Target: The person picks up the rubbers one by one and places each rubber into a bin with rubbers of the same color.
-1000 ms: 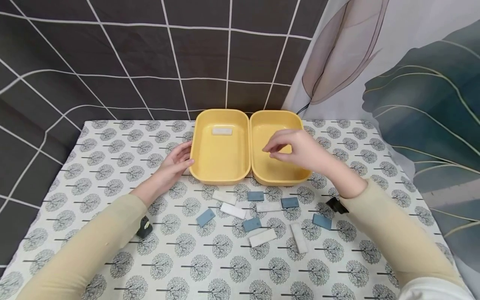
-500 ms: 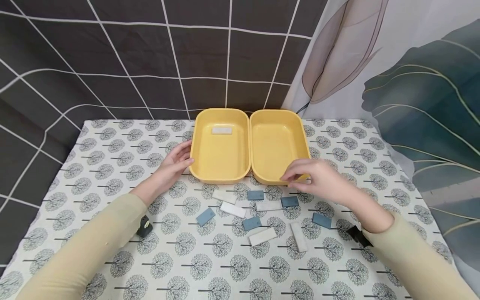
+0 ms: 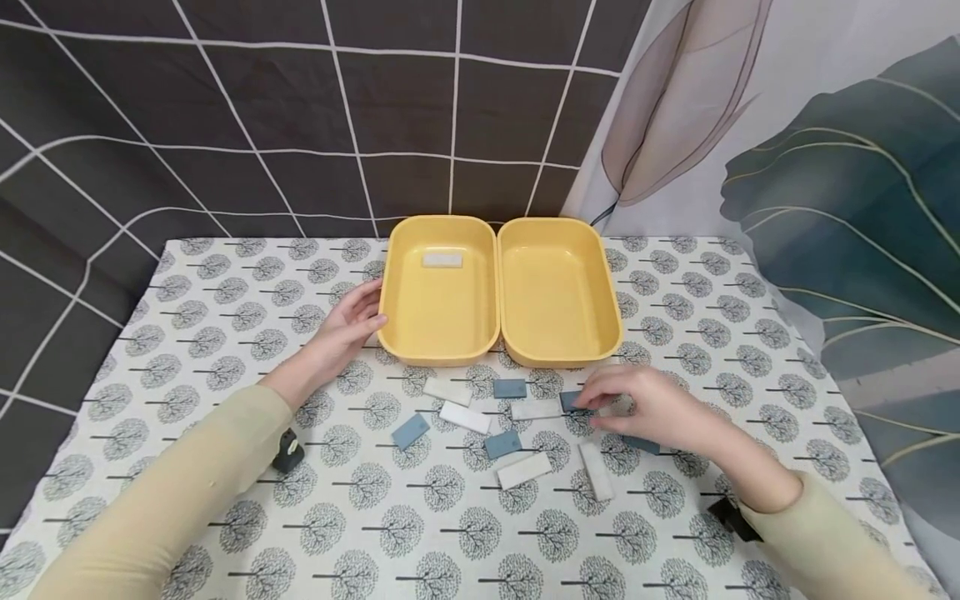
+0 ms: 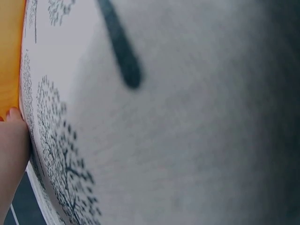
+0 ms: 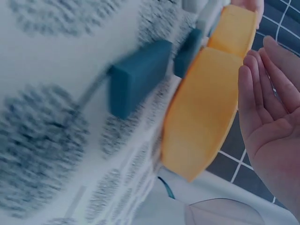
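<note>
My left hand (image 3: 347, 327) rests against the left side of the left yellow bin (image 3: 438, 346), thumb at its rim and the fingers along its outer wall. A white block (image 3: 442, 260) lies inside that bin near the back. My right hand (image 3: 637, 407) hovers above the cloth in front of the right yellow bin (image 3: 561, 360), its fingers loosely bent with nothing between them. Under its fingertips a blue block (image 3: 567, 402) shows partly, and another blue block (image 3: 643, 445) is half hidden below the hand. The right wrist view shows a blue block (image 5: 140, 77) away from the fingers.
Several white and blue blocks lie scattered before the bins, among them a white block (image 3: 523, 471), a slanted white block (image 3: 596, 471) and a blue block (image 3: 410, 431). The tree-patterned tablecloth (image 3: 360, 533) ends at a dark grid-patterned backdrop (image 3: 300, 108).
My right hand has left the right bin, moving over its front edge and down toward the blocks. The left hand stays at the left bin. The blocks have not moved.
</note>
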The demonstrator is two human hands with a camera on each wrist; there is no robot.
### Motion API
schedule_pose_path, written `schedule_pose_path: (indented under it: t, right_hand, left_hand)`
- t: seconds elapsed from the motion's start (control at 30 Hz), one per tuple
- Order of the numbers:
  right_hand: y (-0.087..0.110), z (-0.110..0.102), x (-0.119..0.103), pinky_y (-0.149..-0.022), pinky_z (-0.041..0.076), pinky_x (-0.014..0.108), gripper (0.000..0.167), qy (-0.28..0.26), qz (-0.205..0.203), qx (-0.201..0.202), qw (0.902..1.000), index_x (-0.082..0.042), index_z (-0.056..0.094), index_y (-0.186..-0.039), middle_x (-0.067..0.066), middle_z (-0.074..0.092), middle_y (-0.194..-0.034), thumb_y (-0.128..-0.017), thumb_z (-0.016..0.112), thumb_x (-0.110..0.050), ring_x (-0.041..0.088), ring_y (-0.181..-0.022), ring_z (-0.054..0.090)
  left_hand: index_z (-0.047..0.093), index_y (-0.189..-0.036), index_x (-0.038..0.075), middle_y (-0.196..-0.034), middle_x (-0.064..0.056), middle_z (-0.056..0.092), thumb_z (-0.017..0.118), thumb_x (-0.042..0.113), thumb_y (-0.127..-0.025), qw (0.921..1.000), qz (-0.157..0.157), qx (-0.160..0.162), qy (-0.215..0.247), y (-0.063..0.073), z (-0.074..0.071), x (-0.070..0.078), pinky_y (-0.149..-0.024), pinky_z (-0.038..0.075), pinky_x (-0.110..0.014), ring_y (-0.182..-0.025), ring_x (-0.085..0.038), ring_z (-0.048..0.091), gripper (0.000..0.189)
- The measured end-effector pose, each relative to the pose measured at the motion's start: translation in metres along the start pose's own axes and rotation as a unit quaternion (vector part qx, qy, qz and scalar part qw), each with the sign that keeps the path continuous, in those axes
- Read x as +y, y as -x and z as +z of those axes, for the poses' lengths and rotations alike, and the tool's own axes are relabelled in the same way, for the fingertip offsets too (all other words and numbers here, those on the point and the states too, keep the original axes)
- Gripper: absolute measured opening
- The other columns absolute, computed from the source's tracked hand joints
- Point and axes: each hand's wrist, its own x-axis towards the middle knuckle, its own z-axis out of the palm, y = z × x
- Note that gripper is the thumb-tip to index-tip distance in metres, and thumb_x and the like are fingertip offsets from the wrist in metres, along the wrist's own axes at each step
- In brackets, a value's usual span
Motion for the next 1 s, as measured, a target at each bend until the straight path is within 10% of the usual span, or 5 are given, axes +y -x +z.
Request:
schedule_pose_path:
  t: [0.57,1.0]
  right_hand:
    - [0.026,0.024,0.01,-0.093,0.065,0.03,0.036,-0.005,0.06,-0.054,0.9967,-0.018,0.078,-0.113,-0.007,0.077,-0.114,-0.079,0.09,-0.012,0.006,-0.1,0.07]
    - [0.029,0.029,0.009,-0.101,0.062,0.047,0.04,0.059,0.016,-0.057,0.9965,-0.015,0.079,-0.113,-0.004,0.076,-0.117,-0.075,0.092,-0.016,0.021,-0.109,0.072]
  left_hand:
    - [0.021,-0.167,0.004,-0.164,-0.01,0.037,0.052,-0.005,-0.103,1.0,-0.001,0.0,0.002,-0.001,-0.001,-0.002,-0.129,0.037,-0.025,-0.136,-0.006,0.049,0.072]
    - [0.022,-0.167,0.004,-0.158,-0.002,0.043,0.051,-0.007,-0.102,1.0,0.0,0.0,0.007,0.0,-0.001,0.0,-0.127,0.039,-0.024,-0.135,-0.006,0.05,0.072]
